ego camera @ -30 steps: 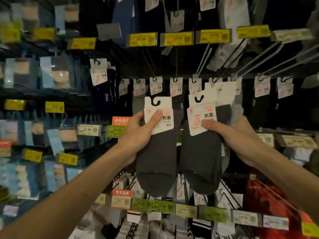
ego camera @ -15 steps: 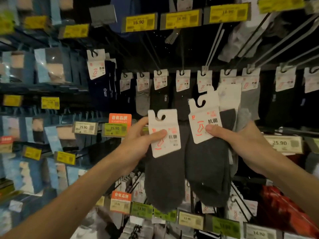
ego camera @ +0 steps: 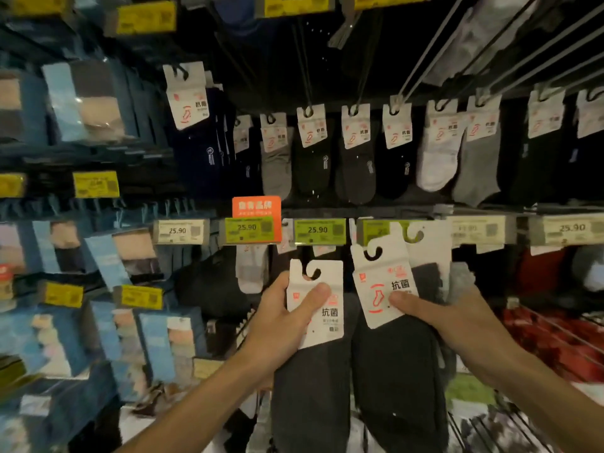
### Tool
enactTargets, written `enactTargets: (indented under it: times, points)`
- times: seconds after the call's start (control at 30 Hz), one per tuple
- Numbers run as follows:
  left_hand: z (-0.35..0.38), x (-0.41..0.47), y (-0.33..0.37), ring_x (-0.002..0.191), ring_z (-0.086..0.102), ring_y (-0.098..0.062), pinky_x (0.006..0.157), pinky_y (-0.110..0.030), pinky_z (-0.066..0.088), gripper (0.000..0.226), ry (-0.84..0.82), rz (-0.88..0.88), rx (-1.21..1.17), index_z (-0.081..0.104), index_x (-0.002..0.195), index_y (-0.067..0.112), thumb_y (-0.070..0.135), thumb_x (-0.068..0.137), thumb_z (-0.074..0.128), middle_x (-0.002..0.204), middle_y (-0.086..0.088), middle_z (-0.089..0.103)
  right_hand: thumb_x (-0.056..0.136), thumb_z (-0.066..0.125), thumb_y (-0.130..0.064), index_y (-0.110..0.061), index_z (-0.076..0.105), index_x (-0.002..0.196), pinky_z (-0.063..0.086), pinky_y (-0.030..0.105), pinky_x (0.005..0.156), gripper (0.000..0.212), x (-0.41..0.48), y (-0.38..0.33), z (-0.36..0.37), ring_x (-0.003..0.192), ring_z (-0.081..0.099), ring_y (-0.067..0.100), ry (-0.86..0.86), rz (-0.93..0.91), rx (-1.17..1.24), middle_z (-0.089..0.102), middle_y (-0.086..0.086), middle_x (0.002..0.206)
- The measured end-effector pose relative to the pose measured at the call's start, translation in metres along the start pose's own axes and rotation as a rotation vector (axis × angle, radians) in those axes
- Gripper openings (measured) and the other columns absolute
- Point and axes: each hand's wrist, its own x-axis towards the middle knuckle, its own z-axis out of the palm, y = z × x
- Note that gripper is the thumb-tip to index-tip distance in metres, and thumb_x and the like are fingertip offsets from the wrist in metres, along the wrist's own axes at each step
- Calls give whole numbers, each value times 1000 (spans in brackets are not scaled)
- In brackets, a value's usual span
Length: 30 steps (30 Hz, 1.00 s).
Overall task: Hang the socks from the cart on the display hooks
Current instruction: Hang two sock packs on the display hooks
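Note:
My left hand (ego camera: pixel 277 325) grips a dark grey sock pair (ego camera: pixel 310 393) by its white card header, thumb across the card. My right hand (ego camera: pixel 444 318) holds a bundle of dark grey socks (ego camera: pixel 398 380) with several white hook cards fanned behind the front one. Both bundles hang in front of the display, just below the row of green price tags (ego camera: pixel 318 230). Above them a row of socks on display hooks (ego camera: pixel 356 152) hangs from long metal pegs (ego camera: pixel 421 63). The cart is out of sight.
Blue boxed packs (ego camera: pixel 78 103) fill the shelves on the left. Red items (ego camera: pixel 552 335) lie at the lower right. An orange sign (ego camera: pixel 256 206) sits above a green tag. Yellow price tags (ego camera: pixel 147 16) run along the top.
Both hands and their socks have dropped lower in view, from level with the hanging row to below the green price tags; the view has tilted upward. Grips are unchanged.

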Motion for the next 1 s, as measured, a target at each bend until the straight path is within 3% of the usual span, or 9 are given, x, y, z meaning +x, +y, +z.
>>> enactTargets:
  times: [0.07, 0.2, 0.3, 0.37, 0.47, 0.6, 0.73, 0.87, 1.0]
  points:
    - [-11, -9, -20, 92, 73, -11, 78, -29, 59, 37, -5, -41, 42, 66, 108, 21, 46, 80, 67, 95, 7, 77, 67, 80, -12, -14, 73, 106, 58, 20, 63, 40, -14, 17, 16, 86, 76, 16, 6, 40, 0, 79, 1, 94]
    - [-29, -24, -47, 91, 72, -6, 77, -25, 59, 37, -81, -76, 61, 64, 109, 24, 50, 83, 62, 99, 5, 75, 69, 81, -13, -19, 73, 100, 55, 14, 60, 33, -37, 43, 44, 82, 75, 10, 77, 69, -33, 79, -5, 90]
    - [-39, -24, -42, 91, 71, -5, 73, -22, 58, 27, -151, -1, 89, 60, 111, 25, 39, 89, 62, 101, 7, 74, 71, 81, -10, -23, 73, 95, 53, 12, 58, 28, -40, 38, 53, 78, 74, 4, 127, 34, -85, 78, -12, 85]
    - [-43, -18, -33, 96, 70, -4, 79, -27, 59, 25, -208, 59, 121, 58, 116, 26, 30, 92, 64, 107, 10, 73, 71, 82, -16, -24, 73, 97, 54, 11, 60, 29, -37, 29, 53, 79, 73, 2, 148, -13, -160, 77, -15, 87]
    - [-47, -10, -9, 95, 69, -1, 81, -31, 60, 23, -302, 169, 210, 56, 112, 31, 29, 93, 67, 103, 16, 71, 74, 82, -20, -21, 74, 102, 58, 17, 67, 29, -29, 12, 51, 86, 74, 6, 158, -76, -251, 78, -11, 93]
    - [-42, -1, 24, 95, 68, 2, 77, -27, 60, 19, -411, 309, 256, 55, 110, 35, 25, 96, 63, 104, 25, 68, 82, 79, -15, -30, 72, 97, 57, 16, 70, 22, -17, -16, 45, 86, 71, 0, 106, -192, -406, 76, -17, 92]
    - [-33, 19, 52, 92, 69, -2, 76, -34, 61, 19, -295, 333, 238, 53, 105, 38, 27, 94, 65, 101, 16, 69, 83, 77, -13, -33, 68, 102, 52, 7, 66, 29, 3, -42, 26, 87, 68, -8, 109, -239, -371, 73, -27, 92]
    - [-18, 44, 72, 89, 71, -6, 80, -35, 60, 17, -163, 304, 152, 59, 106, 29, 25, 91, 68, 100, 8, 73, 83, 76, -18, -27, 69, 110, 55, 12, 67, 29, 23, -61, 2, 89, 71, -2, 130, -258, -275, 76, -19, 96]
    - [1, 65, 94, 86, 74, -10, 72, -28, 60, 15, -154, 256, 1, 61, 106, 22, 19, 93, 67, 92, 6, 76, 80, 78, -19, -24, 70, 107, 57, 15, 61, 28, 44, -79, -24, 84, 73, 2, 160, -245, -166, 77, -13, 92]
